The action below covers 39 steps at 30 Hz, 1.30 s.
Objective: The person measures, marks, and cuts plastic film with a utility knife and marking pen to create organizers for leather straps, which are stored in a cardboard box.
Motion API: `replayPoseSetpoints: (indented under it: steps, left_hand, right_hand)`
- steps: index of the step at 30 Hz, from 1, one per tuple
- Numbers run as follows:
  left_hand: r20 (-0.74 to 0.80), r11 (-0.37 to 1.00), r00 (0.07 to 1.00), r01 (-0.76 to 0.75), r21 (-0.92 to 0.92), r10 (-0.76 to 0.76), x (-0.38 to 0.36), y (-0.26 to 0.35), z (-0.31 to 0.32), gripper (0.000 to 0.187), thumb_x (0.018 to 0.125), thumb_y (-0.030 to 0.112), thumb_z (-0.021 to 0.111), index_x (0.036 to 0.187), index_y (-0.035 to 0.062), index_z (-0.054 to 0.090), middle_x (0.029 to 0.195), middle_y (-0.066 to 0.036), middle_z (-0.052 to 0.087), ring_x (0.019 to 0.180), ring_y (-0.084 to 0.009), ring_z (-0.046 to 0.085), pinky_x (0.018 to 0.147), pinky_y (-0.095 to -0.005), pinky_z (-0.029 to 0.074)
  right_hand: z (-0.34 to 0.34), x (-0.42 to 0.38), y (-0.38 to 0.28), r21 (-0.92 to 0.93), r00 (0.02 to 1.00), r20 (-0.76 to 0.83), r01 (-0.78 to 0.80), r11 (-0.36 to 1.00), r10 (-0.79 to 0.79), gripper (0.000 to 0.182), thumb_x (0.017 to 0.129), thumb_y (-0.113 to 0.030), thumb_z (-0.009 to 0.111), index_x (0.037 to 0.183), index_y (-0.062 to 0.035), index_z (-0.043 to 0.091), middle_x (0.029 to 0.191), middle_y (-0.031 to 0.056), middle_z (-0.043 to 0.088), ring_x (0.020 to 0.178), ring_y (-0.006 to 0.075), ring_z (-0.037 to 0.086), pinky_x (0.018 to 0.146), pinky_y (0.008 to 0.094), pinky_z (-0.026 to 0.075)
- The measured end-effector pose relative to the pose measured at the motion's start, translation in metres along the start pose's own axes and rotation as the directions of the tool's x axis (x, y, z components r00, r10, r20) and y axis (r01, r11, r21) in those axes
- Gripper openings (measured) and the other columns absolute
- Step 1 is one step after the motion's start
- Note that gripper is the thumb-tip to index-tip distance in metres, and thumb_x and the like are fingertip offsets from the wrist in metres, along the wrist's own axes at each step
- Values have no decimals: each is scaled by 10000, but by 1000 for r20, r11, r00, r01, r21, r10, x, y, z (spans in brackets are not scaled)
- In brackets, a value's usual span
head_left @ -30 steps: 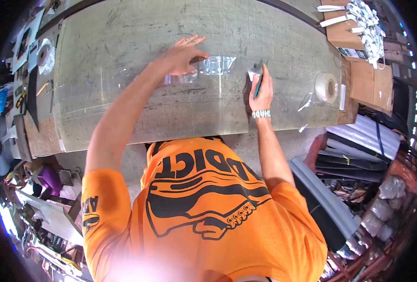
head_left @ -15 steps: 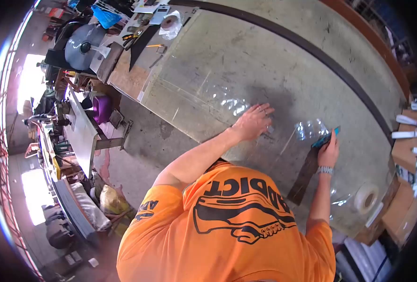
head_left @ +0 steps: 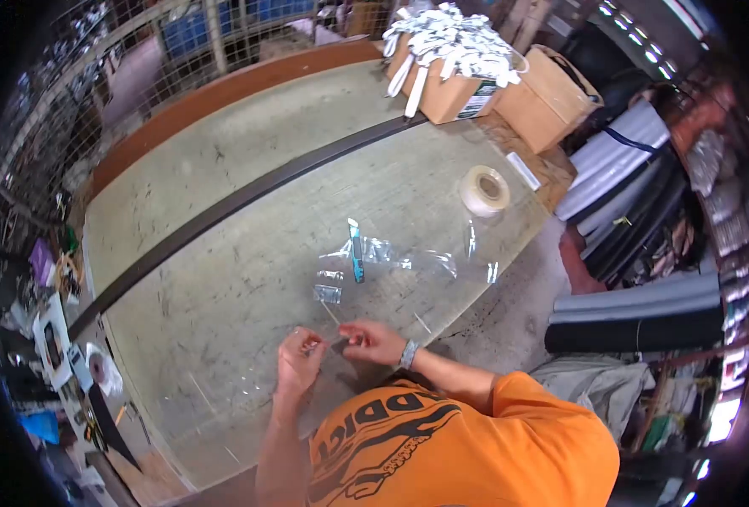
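Observation:
My left hand (head_left: 300, 359) and my right hand (head_left: 373, 340) are close together over the near edge of the grey worktable (head_left: 222, 279). Their fingertips pinch a small, thin strip of clear plastic (head_left: 332, 329) between them; it is hard to make out. Beyond the hands a blue cutter (head_left: 356, 251) lies on a sheet of clear plastic film (head_left: 408, 258), untouched. A small cut piece of clear film (head_left: 329, 286) lies beside it.
A roll of clear tape (head_left: 485, 189) stands near the table's right end. Cardboard boxes (head_left: 547, 97), one with white strips (head_left: 450, 38), stand at the far right corner. Dark rolled material (head_left: 636, 321) lies on the floor to the right. Tools clutter the left end (head_left: 70, 363).
The view has swung round the table. My right hand has let go of the blue cutter, which now lies on the film. Both hands have come together at the near edge on a small clear strip.

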<state>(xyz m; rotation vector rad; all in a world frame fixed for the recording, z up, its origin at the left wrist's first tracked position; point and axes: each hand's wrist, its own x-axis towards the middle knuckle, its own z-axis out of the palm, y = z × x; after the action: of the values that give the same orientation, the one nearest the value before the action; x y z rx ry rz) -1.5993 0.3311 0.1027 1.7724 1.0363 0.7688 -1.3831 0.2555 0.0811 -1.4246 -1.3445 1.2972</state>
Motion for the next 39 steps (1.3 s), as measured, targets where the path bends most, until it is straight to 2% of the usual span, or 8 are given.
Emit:
replayPoseSetpoints:
  steps: [3,7,11,15,20,27,30,39]
  left_hand:
    - [131,987,990,71,-146,-52,7,16,11,94,789,28,765,830,12,682,777,-32,646,706,-94,603,628,-258,478]
    - [295,954,955,100,-283,-12,7,40,26,123,822,65,770,910,-4,717,822,-49,667,738,-104,624,657,-260,496]
    - [356,908,924,21,-418,142,-1,54,46,134,868,71,732,967,-18,719,885,-66,668,752,-109,635,685,-254,509]
    - [478,865,875,181,-468,76,-15,63,69,291,905,91,712,1166,-12,634,1000,-69,686,834,-119,645,759,-272,514]
    - [673,761,739,460,-457,-42,-33,63,92,267,927,98,710,1144,-40,638,1026,-88,691,882,-117,655,775,-264,533]
    - [796,881,578,454,-133,-178,-32,87,153,156,921,126,728,985,-9,684,852,-58,722,784,-128,673,735,-281,544]
    - [815,814,539,558,-158,-211,-37,84,205,149,917,133,733,983,6,691,856,-59,726,782,-119,672,723,-276,543]
    - [770,802,569,583,-130,-289,-37,128,312,153,880,111,771,958,-10,719,808,-53,719,721,-99,657,653,-244,535]
  right_hand:
    - [39,-21,12,165,992,-88,101,981,-87,473,882,-168,773,1298,-47,583,1140,22,648,933,113,610,743,279,530]
    - [50,-49,-29,446,970,-237,55,893,58,291,941,-105,694,1215,-17,646,953,-43,654,793,20,557,644,195,451]
    - [47,-85,-34,393,842,-427,-155,906,329,307,1007,-145,615,1227,67,631,1100,84,711,1002,132,674,885,267,555]
    - [48,-125,-24,547,791,-521,21,837,320,296,1005,-151,617,1206,64,647,1086,103,719,984,158,691,853,279,566]
    - [16,-151,-15,547,750,-583,79,834,312,250,1006,-140,612,1154,53,670,985,85,731,862,131,682,763,260,554]
    - [-113,-178,2,528,675,-689,221,820,262,240,1042,-178,521,1080,11,662,971,116,731,829,201,716,739,308,572]
    - [-192,-203,13,545,629,-731,308,780,263,239,1036,-196,531,1074,2,660,972,120,727,809,206,715,732,319,576]
    - [-412,-292,43,374,279,-924,519,768,261,205,1025,-183,552,1097,-7,630,923,104,714,753,203,701,669,320,570]
